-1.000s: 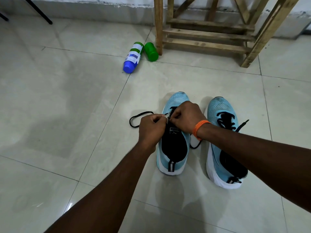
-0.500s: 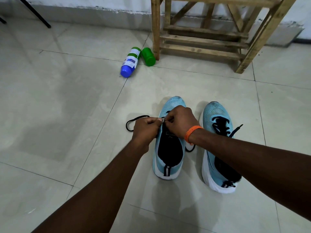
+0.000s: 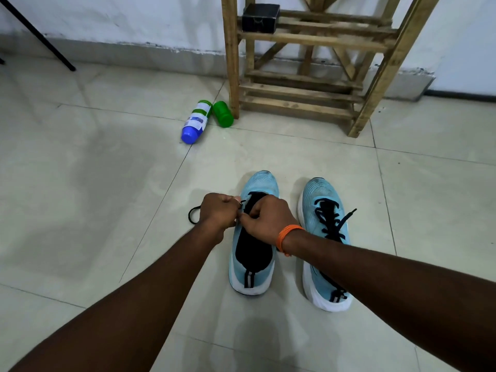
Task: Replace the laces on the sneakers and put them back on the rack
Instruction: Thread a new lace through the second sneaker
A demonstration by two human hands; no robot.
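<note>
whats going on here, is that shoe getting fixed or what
A person is lacing a light blue sneaker on the tiled floor. The left hand and right hand both pinch a black lace near its front eyelets, and a loop of it trails on the floor to the left. The second sneaker beside it is already laced, ends untied. Neither is on the wooden rack behind yet.

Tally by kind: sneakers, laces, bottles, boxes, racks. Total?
Sneakers: 2, sneaker being laced, laced sneaker.
Laces: 2, loose lace, threaded lace.
Bottles: 2, blue-capped bottle, green bottle.
Boxes: 1, black box.
Racks: 1, wooden rack.
Total: 8.
</note>
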